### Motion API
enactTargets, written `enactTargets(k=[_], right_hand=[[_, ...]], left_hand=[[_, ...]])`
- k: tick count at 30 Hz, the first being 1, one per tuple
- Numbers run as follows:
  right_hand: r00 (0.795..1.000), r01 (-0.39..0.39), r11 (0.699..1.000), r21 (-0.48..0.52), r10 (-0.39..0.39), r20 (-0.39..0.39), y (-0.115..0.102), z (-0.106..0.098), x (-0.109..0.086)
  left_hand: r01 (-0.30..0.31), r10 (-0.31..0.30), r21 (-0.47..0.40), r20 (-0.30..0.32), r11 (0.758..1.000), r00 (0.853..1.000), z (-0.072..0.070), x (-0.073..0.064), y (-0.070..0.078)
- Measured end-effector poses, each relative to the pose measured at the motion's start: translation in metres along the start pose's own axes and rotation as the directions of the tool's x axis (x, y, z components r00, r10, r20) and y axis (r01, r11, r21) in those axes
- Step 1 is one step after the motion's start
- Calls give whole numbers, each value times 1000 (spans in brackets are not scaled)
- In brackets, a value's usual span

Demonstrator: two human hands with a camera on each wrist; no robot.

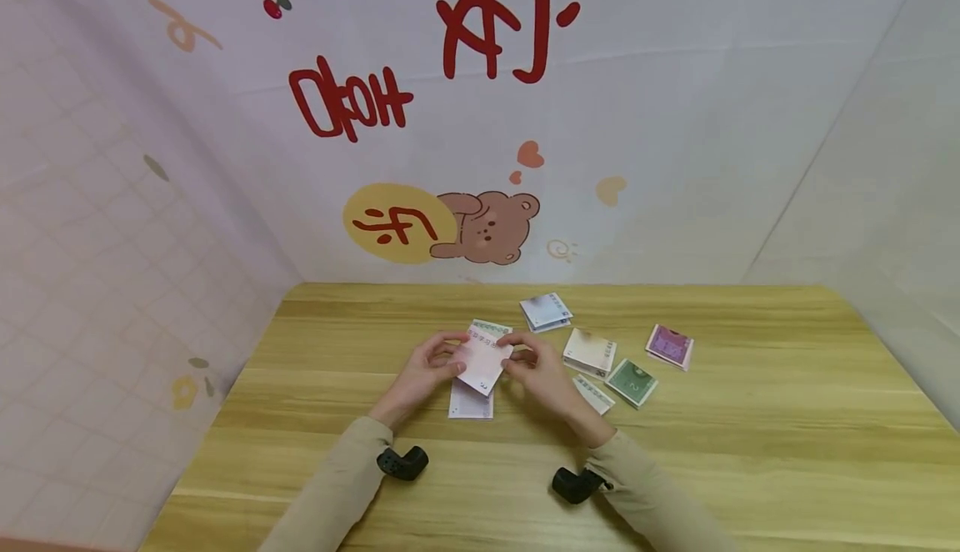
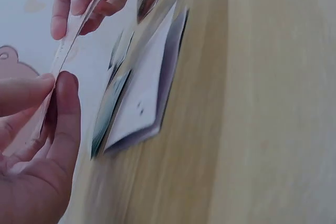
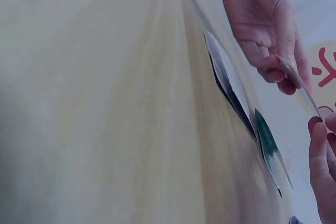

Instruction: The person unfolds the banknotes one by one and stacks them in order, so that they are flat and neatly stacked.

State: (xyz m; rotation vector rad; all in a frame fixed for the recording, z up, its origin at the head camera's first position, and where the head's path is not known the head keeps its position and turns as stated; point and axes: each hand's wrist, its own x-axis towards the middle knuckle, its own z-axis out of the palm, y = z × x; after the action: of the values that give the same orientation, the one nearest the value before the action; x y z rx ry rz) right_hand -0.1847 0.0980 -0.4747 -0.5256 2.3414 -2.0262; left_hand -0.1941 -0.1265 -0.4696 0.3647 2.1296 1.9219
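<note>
A pale pink folded banknote (image 1: 483, 366) is held up between both hands, above the table. My left hand (image 1: 415, 378) pinches its left edge between thumb and fingers, and my right hand (image 1: 546, 373) pinches the right edge. Seen edge-on in the left wrist view, the banknote (image 2: 67, 48) looks thin and slightly bent. Beneath it on the table lies a folded pale purple banknote (image 1: 471, 407), its layers standing a little apart. A banknote with green print (image 1: 491, 327) shows behind the pink one, partly covered by it.
To the right lie folded banknotes: bluish (image 1: 546, 310), a beige stack (image 1: 590, 349), dark green (image 1: 632, 382), magenta (image 1: 670, 344), and a whitish one (image 1: 595, 395) near the right forearm. A printed cloth wall (image 1: 660, 235) rises at the wooden table's (image 1: 750, 452) back edge.
</note>
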Motion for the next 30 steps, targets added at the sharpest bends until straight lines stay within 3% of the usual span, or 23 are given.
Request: enactTargets(k=[5,10,14,19,22,26,30], right_hand=[[999,-43,998,37,43,1,-4,-7,-4],[1000,-9,999,41,8,12,-6,-12,-7],[1000,15,999,34,-16,4,-11,-15,-9],[1000,-10,1000,-24,10,2,-20,-17,-11],[1000,-18,999,-34,18,5,-30,-17,-13],[1000,14,1000,-27,-14,9,-47,-16,-16],[1000,17,999,-35,-17,-3,-41,-17,-17]], left_hand=[[-5,4,35,25,999,1000,8,0,0],[-58,46,140,90,988,995,15,-2,5],[-134,104,274,122,952,987,19,-4,12],[-169,133,392,117,904,984,27,-6,24],[-179,145,407,113,896,983,32,-6,32],[-235,192,420,143,877,971,40,-5,38],[-278,223,400,178,873,958,47,-3,39]])
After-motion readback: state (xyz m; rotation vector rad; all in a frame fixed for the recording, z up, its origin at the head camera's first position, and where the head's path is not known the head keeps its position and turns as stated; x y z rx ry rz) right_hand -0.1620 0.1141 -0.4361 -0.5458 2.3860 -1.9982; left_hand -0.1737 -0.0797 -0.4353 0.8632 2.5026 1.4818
